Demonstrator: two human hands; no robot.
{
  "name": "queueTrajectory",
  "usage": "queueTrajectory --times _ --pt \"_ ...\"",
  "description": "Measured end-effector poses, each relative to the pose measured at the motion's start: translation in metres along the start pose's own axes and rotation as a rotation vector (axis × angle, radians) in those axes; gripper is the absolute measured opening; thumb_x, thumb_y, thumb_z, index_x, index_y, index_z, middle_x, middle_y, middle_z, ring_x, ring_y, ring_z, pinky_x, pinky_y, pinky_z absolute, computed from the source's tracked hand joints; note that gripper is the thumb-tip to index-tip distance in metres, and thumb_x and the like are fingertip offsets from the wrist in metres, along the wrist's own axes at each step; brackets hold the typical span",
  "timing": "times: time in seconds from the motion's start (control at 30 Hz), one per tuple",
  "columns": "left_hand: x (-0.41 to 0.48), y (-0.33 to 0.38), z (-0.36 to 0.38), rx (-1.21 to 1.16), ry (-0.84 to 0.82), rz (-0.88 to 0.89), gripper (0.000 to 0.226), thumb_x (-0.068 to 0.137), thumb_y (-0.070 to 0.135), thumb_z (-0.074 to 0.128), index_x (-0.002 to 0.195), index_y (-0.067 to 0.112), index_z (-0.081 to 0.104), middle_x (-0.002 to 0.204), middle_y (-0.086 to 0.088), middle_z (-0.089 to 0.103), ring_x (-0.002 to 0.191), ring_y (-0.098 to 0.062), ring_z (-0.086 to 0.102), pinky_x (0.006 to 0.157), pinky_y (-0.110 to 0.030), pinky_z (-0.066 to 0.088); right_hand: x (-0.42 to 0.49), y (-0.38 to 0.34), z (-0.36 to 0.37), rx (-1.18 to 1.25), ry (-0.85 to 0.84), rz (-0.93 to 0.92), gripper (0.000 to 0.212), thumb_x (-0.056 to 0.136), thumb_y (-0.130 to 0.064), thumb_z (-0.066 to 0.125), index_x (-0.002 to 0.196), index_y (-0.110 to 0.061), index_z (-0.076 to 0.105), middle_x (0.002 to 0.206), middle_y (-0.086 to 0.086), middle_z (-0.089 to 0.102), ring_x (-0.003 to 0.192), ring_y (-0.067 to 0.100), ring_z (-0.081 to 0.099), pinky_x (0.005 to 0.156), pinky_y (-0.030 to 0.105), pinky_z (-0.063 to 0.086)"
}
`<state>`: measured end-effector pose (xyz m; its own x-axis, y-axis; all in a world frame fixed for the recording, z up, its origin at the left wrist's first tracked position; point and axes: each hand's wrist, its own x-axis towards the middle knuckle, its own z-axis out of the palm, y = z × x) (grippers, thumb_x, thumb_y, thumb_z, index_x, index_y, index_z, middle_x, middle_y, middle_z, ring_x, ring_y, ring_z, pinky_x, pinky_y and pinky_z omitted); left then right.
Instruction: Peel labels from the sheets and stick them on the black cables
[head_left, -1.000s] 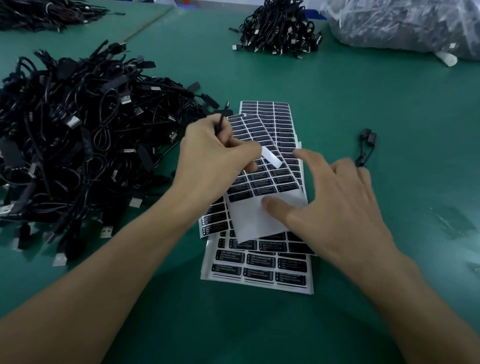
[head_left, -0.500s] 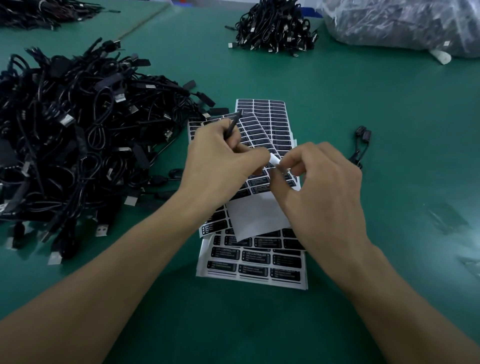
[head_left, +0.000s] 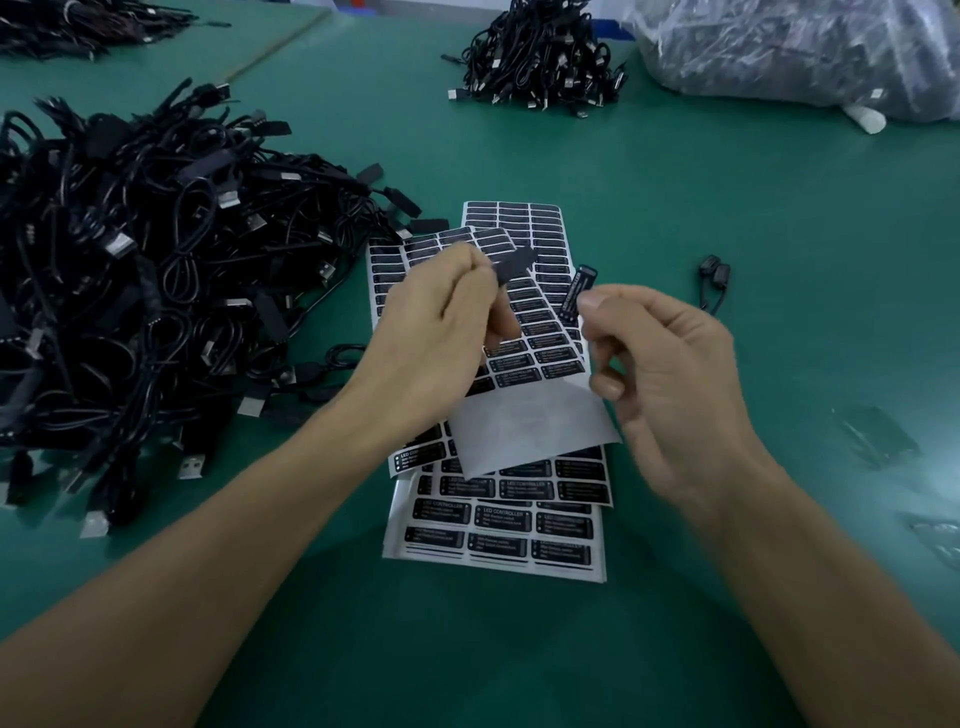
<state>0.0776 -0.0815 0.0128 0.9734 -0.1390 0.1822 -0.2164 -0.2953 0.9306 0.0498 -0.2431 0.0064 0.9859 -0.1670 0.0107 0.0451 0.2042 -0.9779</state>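
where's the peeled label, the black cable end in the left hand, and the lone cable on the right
peeled label (head_left: 577, 292): head view, middle of its printed face
black cable end (head_left: 515, 264): head view, exposed part of its flat body
lone cable (head_left: 716, 270): head view, its connector end

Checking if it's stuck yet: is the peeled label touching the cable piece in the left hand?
Apart. The head view shows label sheets between the label in the right hand and the cable piece in the left hand.

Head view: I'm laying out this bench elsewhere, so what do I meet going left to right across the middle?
Big cable pile → left hand → cable end it pinches → peeled label → right hand pinching it.
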Motion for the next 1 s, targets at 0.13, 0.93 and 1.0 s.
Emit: queueTrajectory --times 0.13,0.93,1.0 --pt "-0.0006 0.0026 0.0009 0.024 0.053 0.123 0.022 0.103 0.016 0.053 0.086 0.017 0.066 0.076 -0.007 0.065 0.075 -0.028 0.063 0.07 -0.042 0.061 -0.002 -0.002 0.003 0.12 -0.07 0.08 0.003 0.068 -0.027 0.079 0.069 -0.025 0.076 0.075 -0.009 0.067 0.068 0.006 0.057 0.055 0.018 0.044" --pt "-0.0023 -0.0027 0.0034 -0.253 -0.321 0.067 0.051 0.084 0.001 0.076 0.116 0.039 0.062 0.086 -0.012 0.077 0.08 -0.02 0.071 0.088 -0.038 0.057 0.0008 0.0036 0.0056 0.125 0.042 0.04 0.012 0.086 -0.008 0.072 0.078 -0.015 0.077 0.076 0.003 0.072 0.067 0.009 0.062 0.062 0.018 0.048" --pt "-0.0017 -0.0033 0.0034 -0.297 -0.321 0.045 0.048 0.085 -0.002 0.074 0.115 0.034 0.064 0.086 -0.012 0.077 0.082 -0.022 0.073 0.088 -0.037 0.06 0.0008 0.0022 0.0047 0.101 0.039 0.036 0.015 0.087 -0.009 0.071 0.076 -0.018 0.077 0.074 0.001 0.071 0.067 0.008 0.06 0.065 0.021 0.046"
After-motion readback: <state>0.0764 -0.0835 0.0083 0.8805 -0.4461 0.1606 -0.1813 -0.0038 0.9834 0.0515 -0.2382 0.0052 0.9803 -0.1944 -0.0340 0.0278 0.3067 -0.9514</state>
